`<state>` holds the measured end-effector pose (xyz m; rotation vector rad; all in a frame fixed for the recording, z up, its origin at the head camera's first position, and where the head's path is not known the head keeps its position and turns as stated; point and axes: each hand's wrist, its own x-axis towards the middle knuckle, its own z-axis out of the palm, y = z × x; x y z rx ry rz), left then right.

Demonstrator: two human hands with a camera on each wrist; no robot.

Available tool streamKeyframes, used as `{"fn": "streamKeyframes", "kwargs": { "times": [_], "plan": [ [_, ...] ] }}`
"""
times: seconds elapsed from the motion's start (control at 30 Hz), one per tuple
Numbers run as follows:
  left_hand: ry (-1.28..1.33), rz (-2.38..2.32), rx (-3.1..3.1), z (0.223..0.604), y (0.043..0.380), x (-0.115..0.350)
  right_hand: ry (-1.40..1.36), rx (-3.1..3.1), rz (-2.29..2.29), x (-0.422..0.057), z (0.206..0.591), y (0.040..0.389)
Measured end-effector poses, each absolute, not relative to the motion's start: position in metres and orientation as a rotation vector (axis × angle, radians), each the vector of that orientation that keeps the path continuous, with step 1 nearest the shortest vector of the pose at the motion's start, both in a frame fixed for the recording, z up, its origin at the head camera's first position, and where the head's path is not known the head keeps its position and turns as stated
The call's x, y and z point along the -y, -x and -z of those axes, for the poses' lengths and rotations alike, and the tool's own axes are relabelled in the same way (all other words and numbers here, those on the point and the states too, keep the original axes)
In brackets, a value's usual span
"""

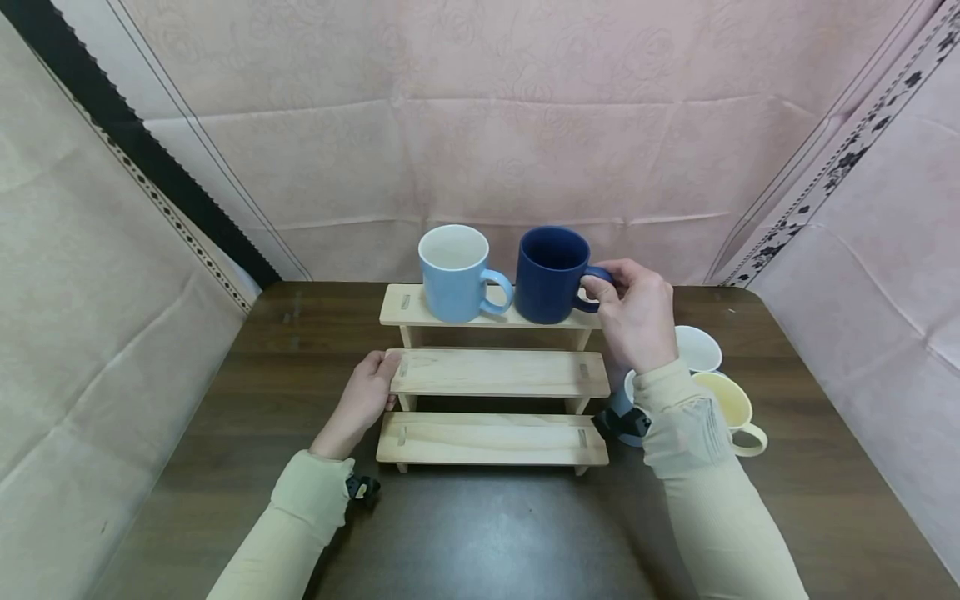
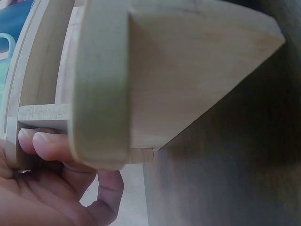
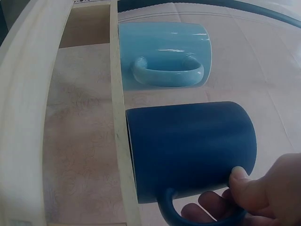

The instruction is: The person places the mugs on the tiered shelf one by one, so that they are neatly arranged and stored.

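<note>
A three-step wooden rack point(image 1: 501, 372) stands on the brown table. On its top step sits a light blue mug point(image 1: 452, 287), handle to the right. Beside it on the same step is a dark blue mug point(image 1: 551, 279), upright, its handle also to the right. My right hand point(image 1: 633, 308) grips that handle; in the right wrist view the thumb point(image 3: 241, 175) lies against the mug's side near the rim. At the left end of the middle step, my left hand point(image 1: 367, 392) holds the board, its fingers curled under the edge in the left wrist view.
Right of the rack, partly behind my right forearm, stand a white mug point(image 1: 697, 348), a pale yellow mug point(image 1: 727, 400) and a blue mug point(image 1: 624, 400). Pale patterned cloth point(image 1: 510, 150) hangs behind and along both sides of the table point(image 1: 480, 542).
</note>
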<state>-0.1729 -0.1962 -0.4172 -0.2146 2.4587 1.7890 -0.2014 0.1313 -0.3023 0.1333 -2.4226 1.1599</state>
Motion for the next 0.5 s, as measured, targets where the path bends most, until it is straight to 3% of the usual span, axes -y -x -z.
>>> {"fn": "streamKeyframes", "kwargs": {
  "times": [0.5],
  "plan": [
    [0.211,-1.777,-2.465,0.4172,0.1726,0.1967,-0.137,2.465,-1.200,-0.1333,0.3041,0.2007]
  ]
}}
